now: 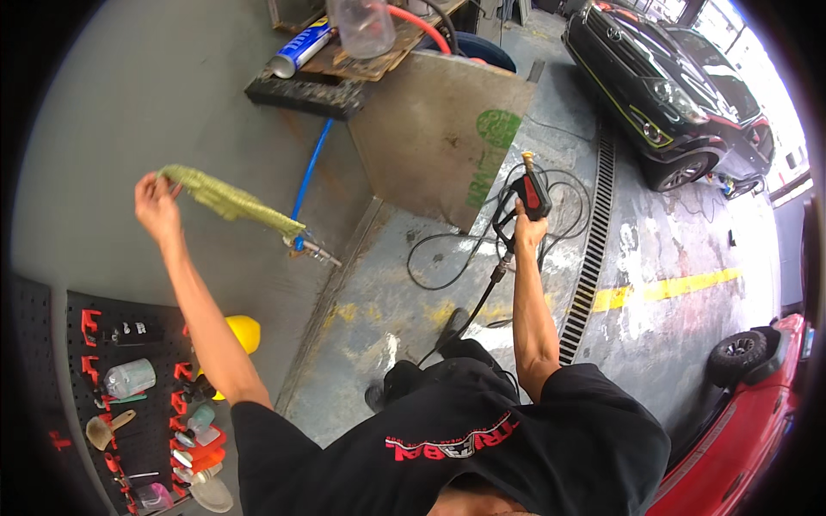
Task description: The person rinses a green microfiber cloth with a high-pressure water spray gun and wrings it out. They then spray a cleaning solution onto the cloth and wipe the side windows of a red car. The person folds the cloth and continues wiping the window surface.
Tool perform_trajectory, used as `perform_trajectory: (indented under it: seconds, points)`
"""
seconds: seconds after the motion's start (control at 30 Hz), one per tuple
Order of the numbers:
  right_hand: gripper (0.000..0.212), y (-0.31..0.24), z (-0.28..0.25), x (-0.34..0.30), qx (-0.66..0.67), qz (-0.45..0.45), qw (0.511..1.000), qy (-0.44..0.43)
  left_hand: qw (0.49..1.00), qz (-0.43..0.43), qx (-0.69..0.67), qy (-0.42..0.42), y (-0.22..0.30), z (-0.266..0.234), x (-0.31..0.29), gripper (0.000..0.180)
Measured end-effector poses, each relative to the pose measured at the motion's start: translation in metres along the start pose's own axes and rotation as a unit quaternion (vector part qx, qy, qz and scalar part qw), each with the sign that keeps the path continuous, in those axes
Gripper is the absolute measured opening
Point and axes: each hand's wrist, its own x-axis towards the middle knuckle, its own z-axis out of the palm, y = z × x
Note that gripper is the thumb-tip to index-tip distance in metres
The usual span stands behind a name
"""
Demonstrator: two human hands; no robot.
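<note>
The grey floor (654, 249) spreads beneath you, and a grey wall (112, 112) rises on your left. A dark car (654, 77) stands ahead on your right, and part of a red car (757, 421) shows nearer you on the same side. A metal panel (422, 129) with a green mark stands in front of you, between the wall and a long drain (594, 232). Near your left elbow is a black pegboard (151, 421) holding bottles and brushes.

A black hose (481, 303) runs from the spray gun (533, 198) down past your feet, with loops lying on the floor beyond the gun. The yellow-green cloth (228, 196) is stretched out at a slant in front of the wall, its upper end at your left hand (157, 206). That hand is nearly closed, fingers bent, with the cloth's end pinched in it. Your right hand (529, 230) is wrapped around the grip of the gun, whose brass tip points away from you; you cannot tell whether the trigger is pressed.

A clear container (366, 30) and a blue can (301, 47) sit beyond the cloth. A small metal fitting (320, 251) shows just beside the cloth's lower end.
</note>
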Motion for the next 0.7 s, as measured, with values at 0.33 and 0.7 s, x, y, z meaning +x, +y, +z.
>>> perform_trajectory:
  seconds: [0.33, 0.7]
  points:
    - [0.036, -0.052, 0.014, 0.256, 0.059, -0.097, 0.993, -0.013, 0.997, -0.029, 0.064, 0.036, 0.061, -0.012, -0.135, 0.009]
    - [0.051, -0.206, 0.097, 0.372, -0.069, -0.113, 0.981, -0.141, 0.979, -0.136, 0.077, 0.134, 0.065, -0.020, -0.335, 0.010]
